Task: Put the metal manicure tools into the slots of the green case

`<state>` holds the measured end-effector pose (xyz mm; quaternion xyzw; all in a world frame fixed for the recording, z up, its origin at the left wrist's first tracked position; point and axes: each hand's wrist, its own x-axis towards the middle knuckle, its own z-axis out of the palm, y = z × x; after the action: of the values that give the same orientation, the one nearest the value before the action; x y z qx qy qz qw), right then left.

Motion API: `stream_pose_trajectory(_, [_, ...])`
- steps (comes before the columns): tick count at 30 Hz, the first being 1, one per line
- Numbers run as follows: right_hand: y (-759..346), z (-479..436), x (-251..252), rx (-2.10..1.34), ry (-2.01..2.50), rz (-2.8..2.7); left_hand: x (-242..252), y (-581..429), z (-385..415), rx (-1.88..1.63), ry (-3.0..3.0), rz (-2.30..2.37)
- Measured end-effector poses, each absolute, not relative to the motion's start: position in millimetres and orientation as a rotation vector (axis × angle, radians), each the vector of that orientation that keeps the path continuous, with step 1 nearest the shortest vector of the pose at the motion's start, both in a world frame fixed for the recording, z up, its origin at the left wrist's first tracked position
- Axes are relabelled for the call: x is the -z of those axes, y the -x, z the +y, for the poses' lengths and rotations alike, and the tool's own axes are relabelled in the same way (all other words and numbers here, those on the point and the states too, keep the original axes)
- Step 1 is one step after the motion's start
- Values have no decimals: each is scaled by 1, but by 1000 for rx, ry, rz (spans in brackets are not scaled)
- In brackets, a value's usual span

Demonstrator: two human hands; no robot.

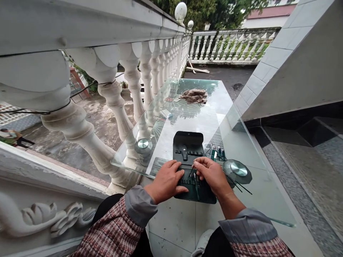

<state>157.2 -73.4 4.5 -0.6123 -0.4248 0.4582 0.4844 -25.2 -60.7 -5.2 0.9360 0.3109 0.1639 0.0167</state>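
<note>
A black folding tool case (188, 140) lies unfolded on the glass table, with a strap and a row of small loops on its upper flap. My left hand (167, 180) rests on the case's left edge, thumb and fingers spread. Between the thumb and fingertips of my right hand (210, 173) is a thin metal tool (192, 171), held over the lower half of the case; its exact kind is too small to tell. One slim silver tool (195, 181) sits in the lower loops. Just beyond my right hand lies a group of small metal tools (218, 152), apparently with nail clippers among them.
The glass table (193, 117) has round metal discs (238, 168) near its corners. A crumpled brown cloth (194, 96) lies at its far end, a small box (166, 113) at left. White balusters (115, 103) stand left; stone steps (302, 157) are right. A person (17, 137) is below.
</note>
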Motion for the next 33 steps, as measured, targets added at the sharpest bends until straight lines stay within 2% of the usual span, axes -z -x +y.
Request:
stream_pose_trajectory(14, [-154, -51, 2, -1161, 1683, -1152, 14, 26, -58, -524, -2923, 971])
stream_pose_trajectory(24, [-143, -49, -11, -1102, 1835, -1224, 16, 25, -59, -502, -2915, 1012])
stream_pose_trajectory(33, [-144, -43, 3, -961, 1875, -1407, 18, 24, -61, -490, -2916, 1031])
